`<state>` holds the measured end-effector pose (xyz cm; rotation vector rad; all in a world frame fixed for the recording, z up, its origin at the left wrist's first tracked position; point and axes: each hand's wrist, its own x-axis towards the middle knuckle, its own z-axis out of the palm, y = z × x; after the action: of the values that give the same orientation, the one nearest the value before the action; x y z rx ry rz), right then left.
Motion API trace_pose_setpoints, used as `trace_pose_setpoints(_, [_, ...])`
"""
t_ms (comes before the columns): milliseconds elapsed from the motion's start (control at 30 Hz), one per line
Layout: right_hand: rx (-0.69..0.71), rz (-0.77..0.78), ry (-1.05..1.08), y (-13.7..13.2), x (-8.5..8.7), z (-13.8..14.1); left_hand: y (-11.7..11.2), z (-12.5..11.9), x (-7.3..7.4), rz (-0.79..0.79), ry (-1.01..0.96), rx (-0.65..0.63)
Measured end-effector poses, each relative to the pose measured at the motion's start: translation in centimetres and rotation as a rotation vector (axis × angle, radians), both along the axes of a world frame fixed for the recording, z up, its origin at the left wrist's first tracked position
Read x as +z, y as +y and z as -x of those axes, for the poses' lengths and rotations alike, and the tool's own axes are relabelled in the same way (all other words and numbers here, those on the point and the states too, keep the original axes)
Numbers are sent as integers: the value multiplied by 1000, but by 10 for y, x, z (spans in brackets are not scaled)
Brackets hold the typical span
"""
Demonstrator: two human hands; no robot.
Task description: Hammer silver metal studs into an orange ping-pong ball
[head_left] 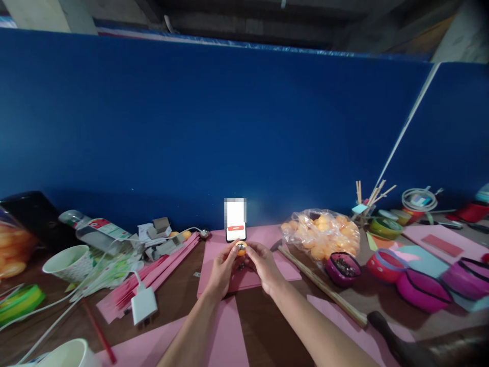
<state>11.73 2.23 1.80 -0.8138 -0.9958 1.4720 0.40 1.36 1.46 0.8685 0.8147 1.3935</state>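
A small orange ball with a shiny metal piece on its face is held up between both hands, above pink paper. The fingers of my left hand close on its left side. From the right, the thumb and fingers of my right hand pinch it too. Some small dark bits show beneath the ball between the fingers, too small to name. Just behind the hands stands a phone with a lit screen, leaning by the blue partition.
To the right lie a clear bag of orange balls, a wooden-handled hammer, and a purple bowl of small metal parts. A white charger, paper cup and plastic bottle crowd the left. A blue partition closes the back.
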Motion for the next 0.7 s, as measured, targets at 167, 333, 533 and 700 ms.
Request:
trace_pose_setpoints(167, [13,-42,0,-1,2,0,1,1,-1,-14,-32,-9])
trace_pose_setpoints(333, [41,-25,37,0,2,-3,0,3,0,-12,12,-20])
trace_pose_setpoints(533, [20,-15,40,-1,3,-1,0,0,0,-18,-120,-65])
trace_pose_setpoints(700, [2,-40,-21,-3,6,0,1,1,0,-29,-138,-93])
